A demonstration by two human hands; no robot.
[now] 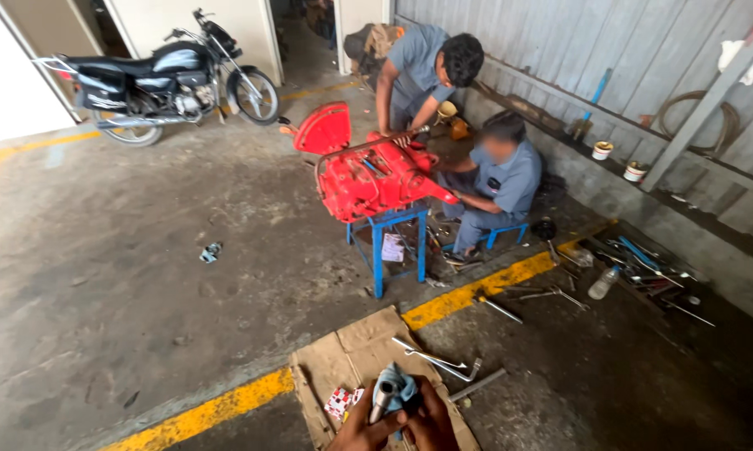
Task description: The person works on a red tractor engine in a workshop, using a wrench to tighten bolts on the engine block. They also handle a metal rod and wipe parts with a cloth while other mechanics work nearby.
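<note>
beyond the cardboard sheet (351, 351): red engine block (375, 175) on a blue stand (389, 242), two workers at it. on the cardboard: long metal wrenches (439, 362). at its near edge: left hand (361, 426) and right hand (431, 422) pressed together, gripping a small metal cylinder (382, 399) in blue cloth (405, 391). best wiped with a firm hold, part turned steadily, cloth kept tight.

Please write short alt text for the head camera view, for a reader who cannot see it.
Both hands, left hand and right hand, hold a metal part wrapped in a blue cloth above a cardboard sheet on the concrete floor. Beyond a yellow floor line, two people work on a red engine on a blue stand; a motorcycle is parked behind.
</note>
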